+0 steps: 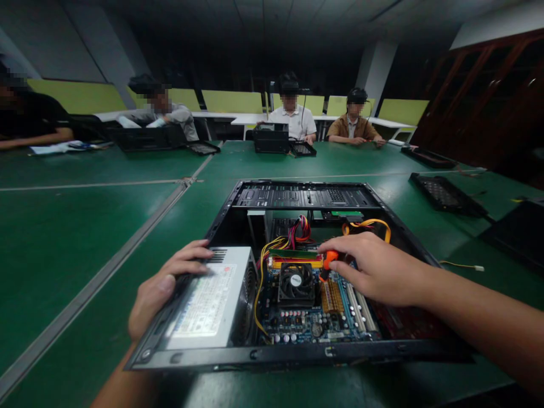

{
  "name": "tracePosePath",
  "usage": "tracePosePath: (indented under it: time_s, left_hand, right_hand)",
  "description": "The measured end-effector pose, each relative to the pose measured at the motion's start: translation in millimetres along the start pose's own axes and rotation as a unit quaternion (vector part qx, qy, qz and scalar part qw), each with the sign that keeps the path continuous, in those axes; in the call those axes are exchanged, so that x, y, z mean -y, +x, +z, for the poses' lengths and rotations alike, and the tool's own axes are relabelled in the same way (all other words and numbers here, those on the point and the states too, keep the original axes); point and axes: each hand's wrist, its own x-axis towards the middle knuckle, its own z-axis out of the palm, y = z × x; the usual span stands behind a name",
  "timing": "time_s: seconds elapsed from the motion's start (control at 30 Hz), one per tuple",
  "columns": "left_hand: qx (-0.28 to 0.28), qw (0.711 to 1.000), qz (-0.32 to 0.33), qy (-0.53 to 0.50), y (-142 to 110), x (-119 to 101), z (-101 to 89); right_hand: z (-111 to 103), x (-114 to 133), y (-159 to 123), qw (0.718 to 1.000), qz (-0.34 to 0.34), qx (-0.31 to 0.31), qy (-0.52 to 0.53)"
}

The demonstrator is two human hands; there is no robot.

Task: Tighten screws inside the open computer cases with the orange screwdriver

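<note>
An open black computer case (297,352) lies on its side before me, its inside facing up. My right hand (369,269) is closed on a short screwdriver (330,260) with an orange and black handle, held over the motherboard (289,323). The screwdriver's tip is too small to make out. It is beside the CPU fan (296,283) and above a gold-coloured heatsink (330,296). My left hand (164,289) grips the case's left edge, fingers over the rim by the silver power supply (208,306). Bundled coloured cables (300,229) run behind the memory slots (297,263).
The green table (106,226) has a metal strip (127,255) running along a seam to the left. At right lie a black panel (448,195) and a thin yellow cable (461,265). Several people sit across the table, with another computer case (272,140) among them.
</note>
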Motion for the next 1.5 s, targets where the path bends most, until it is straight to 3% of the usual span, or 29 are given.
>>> tracePosePath:
  time_s: [0.2, 0.4, 0.47, 0.57, 0.63, 0.77, 0.9, 1.23, 1.43, 1.5]
  left_hand:
    - [-0.002, 1.000, -0.007, -0.013, -2, 1, -0.5]
    - [-0.015, 0.999, 0.005, -0.030, 0, -2, 3.5]
    - [-0.026, 0.999, -0.003, -0.035, -1, -4, 5.4]
    - [-0.037, 0.998, -0.013, -0.042, -2, -7, 7.7]
    - [-0.039, 0.998, -0.012, -0.043, -2, -8, 8.6]
    - [-0.044, 0.998, -0.011, -0.041, -1, -10, 10.0]
    - [-0.045, 0.998, -0.016, -0.041, -2, -13, 12.0]
    - [-0.042, 0.998, -0.009, -0.047, -3, -14, 13.3]
    - [-0.038, 0.998, -0.009, -0.045, -2, -14, 12.2]
    - [-0.039, 0.998, -0.011, -0.042, -3, -14, 12.2]
  right_hand:
    - [3, 4, 0, 0.995, 0.013, 0.027, -0.100]
    - [-11, 4, -7, 0.997, -0.005, 0.070, -0.009]
    - [-24, 5, -6, 0.999, 0.009, 0.042, -0.010]
    - [-42, 15, 3, 0.998, 0.012, -0.055, -0.001]
    - [-45, 29, 14, 0.998, -0.018, -0.063, 0.017]
    - [-23, 58, 39, 0.995, -0.086, 0.027, 0.035]
    - [2, 67, 55, 0.990, -0.105, 0.081, 0.038]
    - [25, 54, 62, 0.990, -0.117, 0.072, 0.024]
    - [30, 57, 69, 0.992, -0.075, 0.045, -0.086]
    - [31, 57, 68, 0.992, -0.095, 0.047, -0.075]
